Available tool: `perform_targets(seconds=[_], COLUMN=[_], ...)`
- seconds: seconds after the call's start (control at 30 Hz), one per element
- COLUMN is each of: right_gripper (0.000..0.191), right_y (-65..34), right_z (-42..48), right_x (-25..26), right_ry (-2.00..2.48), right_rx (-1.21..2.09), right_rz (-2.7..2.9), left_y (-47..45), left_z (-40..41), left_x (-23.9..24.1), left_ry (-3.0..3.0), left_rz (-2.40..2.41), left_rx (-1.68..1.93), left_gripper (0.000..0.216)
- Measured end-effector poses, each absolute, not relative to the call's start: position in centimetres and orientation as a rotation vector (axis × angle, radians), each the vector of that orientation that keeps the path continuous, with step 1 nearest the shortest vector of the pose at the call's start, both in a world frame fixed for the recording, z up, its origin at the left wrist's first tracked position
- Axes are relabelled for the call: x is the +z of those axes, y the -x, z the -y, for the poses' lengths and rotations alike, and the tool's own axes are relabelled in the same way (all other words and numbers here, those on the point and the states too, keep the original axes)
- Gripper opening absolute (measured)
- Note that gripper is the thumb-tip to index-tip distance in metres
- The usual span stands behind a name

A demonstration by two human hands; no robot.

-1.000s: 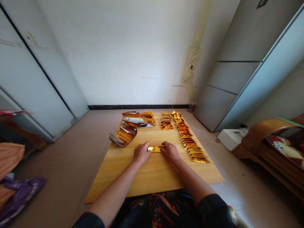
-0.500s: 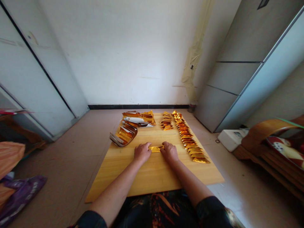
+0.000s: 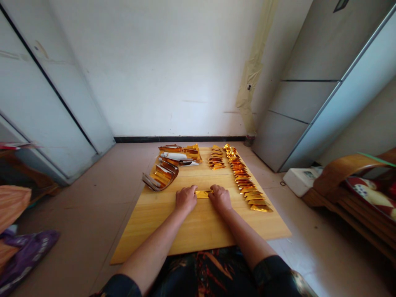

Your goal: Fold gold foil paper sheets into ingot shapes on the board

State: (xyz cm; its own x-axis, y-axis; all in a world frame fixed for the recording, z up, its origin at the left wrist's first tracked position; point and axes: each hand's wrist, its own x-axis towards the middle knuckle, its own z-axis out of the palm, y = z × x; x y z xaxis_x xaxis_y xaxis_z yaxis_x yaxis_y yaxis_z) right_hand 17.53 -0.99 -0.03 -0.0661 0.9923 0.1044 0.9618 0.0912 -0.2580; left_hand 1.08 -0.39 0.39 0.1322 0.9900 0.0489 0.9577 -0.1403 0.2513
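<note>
A small strip of folded gold foil paper (image 3: 203, 194) lies at the middle of the wooden board (image 3: 148, 231). My left hand (image 3: 186, 199) has its fingers closed on the strip's left end. At the right end, my right hand (image 3: 220, 197) pinches it in the same way. The fingertips partly hide both ends. Right of my hands runs a long row of folded gold foil pieces (image 3: 247, 186), overlapping one another. A shorter row of such pieces (image 3: 216, 158) lies farther back.
Stacks of loose gold foil sheets (image 3: 162, 175) lie at the board's back left, with a white-and-gold bundle (image 3: 175, 156) behind. A white box (image 3: 298, 181) and a wooden seat (image 3: 337, 198) stand on the right. A purple bag (image 3: 29, 258) is on the floor at left.
Both hands keep hold of the foil strip in nearly the same place. Only a very slight shift of the whole view shows.
</note>
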Motion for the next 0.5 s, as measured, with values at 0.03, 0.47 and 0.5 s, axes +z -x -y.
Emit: perform_targets(seconds=[0.03,0.47,0.5], right_gripper=[0.021,0.017,0.018], right_y=[-17.5,-17.7,-17.8], right_z=[1.0,1.2,1.2], right_x=[0.0,-0.8,-0.8], right_ry=[1.963,1.891,1.882], right_rx=[0.181,0.055,0.055], right_rz=[2.114,2.162,2.165], left_y=[-1.1,-0.8,-0.8], left_z=[0.4,1.6,1.7], left_x=[0.4,-0.2,-0.2], left_ry=[-2.237,-2.378,-2.375], left_rz=[-1.958,-1.951,-1.949], left_rx=[0.304,0.362,0.369], left_gripper=[0.033,0.02,0.021])
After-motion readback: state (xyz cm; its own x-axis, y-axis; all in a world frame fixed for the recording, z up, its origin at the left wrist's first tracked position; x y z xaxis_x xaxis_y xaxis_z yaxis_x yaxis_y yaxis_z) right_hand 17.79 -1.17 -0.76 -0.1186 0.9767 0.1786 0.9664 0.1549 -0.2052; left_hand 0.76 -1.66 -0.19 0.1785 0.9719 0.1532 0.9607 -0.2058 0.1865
